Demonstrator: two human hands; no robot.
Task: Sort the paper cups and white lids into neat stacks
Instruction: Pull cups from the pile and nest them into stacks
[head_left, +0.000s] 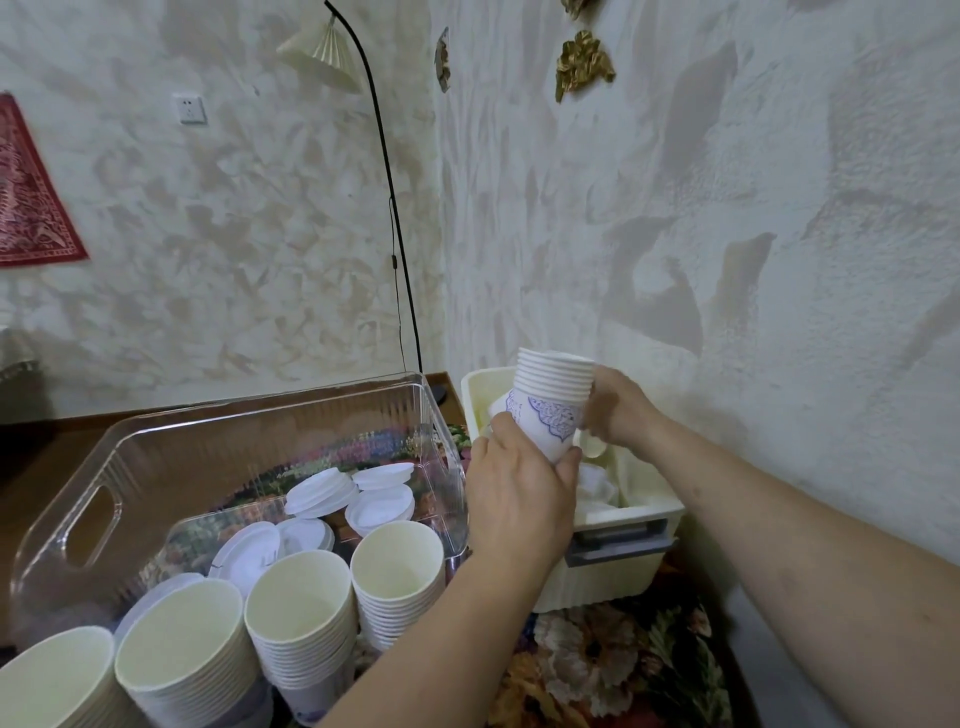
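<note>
Both hands hold a nested stack of paper cups (553, 402) above the cream bin (618, 525) at the table's right edge. Its long axis tilts a little right of upright, rims uppermost and base down. The left hand (519, 499) wraps round the bottom cup, white paper printed with a blue ornament; the right hand (621, 410) curls against the ribbed band of rolled rims, about ten. In the clear plastic bin (156, 467), ridged on its walls, four upright cup stacks (306, 618) stand with mouths open upward, cream inside. Behind them lie flat, round white lids (332, 493) in roughly five loose piles, several tilted. A floral cloth (613, 670) covers the table.
</note>
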